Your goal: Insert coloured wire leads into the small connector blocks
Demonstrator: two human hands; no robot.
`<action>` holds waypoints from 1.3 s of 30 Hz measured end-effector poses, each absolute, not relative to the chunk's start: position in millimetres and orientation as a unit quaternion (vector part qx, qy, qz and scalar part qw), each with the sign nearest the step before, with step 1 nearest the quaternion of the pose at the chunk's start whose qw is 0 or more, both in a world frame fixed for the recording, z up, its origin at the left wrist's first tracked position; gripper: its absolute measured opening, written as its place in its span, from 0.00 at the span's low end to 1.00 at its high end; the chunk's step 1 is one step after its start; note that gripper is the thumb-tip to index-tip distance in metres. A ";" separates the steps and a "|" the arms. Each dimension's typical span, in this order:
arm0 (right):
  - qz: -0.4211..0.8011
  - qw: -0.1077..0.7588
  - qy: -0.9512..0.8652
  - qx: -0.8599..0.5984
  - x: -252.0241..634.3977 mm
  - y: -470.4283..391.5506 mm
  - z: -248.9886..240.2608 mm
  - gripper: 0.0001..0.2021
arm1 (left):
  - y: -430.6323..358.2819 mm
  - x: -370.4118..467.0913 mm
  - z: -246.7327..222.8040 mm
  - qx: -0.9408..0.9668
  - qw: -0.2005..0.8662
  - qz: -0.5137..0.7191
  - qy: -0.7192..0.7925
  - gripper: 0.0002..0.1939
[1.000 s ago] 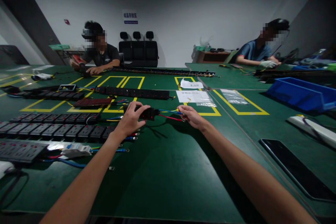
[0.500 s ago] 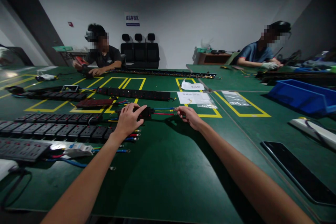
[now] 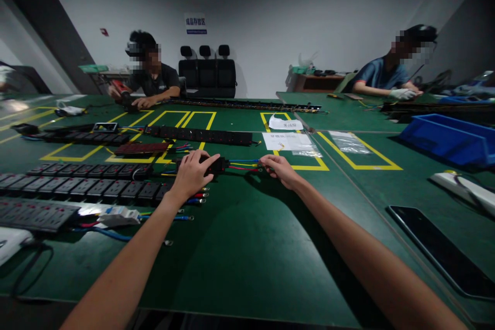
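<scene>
My left hand is wrapped over the end of a black socket module on the green table, covering most of it. From its right end run thin blue, yellow and red wires with metal ring terminals. At their far end the fingertips of my right hand pinch the wires near the terminals; the blue and yellow ones reach the fingers, and the red one's tip shows just below them. Beside my left wrist, more wire ends with ring terminals stick out from a black socket strip.
Several more socket strips lie at left, one beyond my hands. White paper and plastic bags lie ahead. At right are a blue bin, a white power strip and a phone. Two people sit across the table.
The camera view has shifted slightly. My left hand stays on the socket module, and my right fingers stay pinched at the wire ends, with the red wire's terminal now showing more clearly below them.
</scene>
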State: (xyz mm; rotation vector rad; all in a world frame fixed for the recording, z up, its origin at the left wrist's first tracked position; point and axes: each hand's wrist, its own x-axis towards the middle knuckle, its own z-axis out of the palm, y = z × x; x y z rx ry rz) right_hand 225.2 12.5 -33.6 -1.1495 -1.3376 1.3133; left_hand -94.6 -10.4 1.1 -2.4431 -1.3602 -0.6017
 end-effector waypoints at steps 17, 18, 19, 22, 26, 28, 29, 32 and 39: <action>0.542 0.479 -0.515 -0.461 227.5 15.3 -38.0 0.18 | -12.7 -91.1 3.3 -0.852 0.178 -0.199 -0.450 0.29; 0.542 0.481 -0.517 -0.456 227.6 15.2 -37.9 0.20 | -12.5 -91.6 2.9 -0.849 0.181 -0.200 -0.454 0.29; 0.542 0.482 -0.520 -0.451 227.8 15.1 -37.9 0.21 | -12.4 -92.0 2.6 -0.845 0.185 -0.203 -0.459 0.29; 0.545 0.474 -0.527 -0.448 228.3 15.4 -38.3 0.24 | -12.3 -92.3 2.2 -0.831 0.194 -0.220 -0.474 0.30; 0.536 0.458 -0.537 -0.462 228.0 15.4 -38.9 0.22 | -12.5 -91.6 2.0 -0.820 0.199 -0.229 -0.485 0.30; 0.528 0.455 -0.543 -0.468 227.4 14.8 -38.6 0.22 | -12.8 -91.1 1.8 -0.819 0.196 -0.228 -0.488 0.30; 0.523 0.454 -0.545 -0.471 227.1 14.3 -38.2 0.22 | -13.0 -90.9 1.7 -0.819 0.194 -0.227 -0.489 0.31; 0.514 0.448 -0.554 -0.477 226.2 13.0 -36.8 0.22 | -13.8 -90.2 1.8 -0.818 0.188 -0.225 -0.494 0.31; 0.498 0.436 -0.574 -0.482 223.9 10.6 -34.9 0.22 | -14.5 -89.4 1.8 -0.817 0.187 -0.227 -0.496 0.30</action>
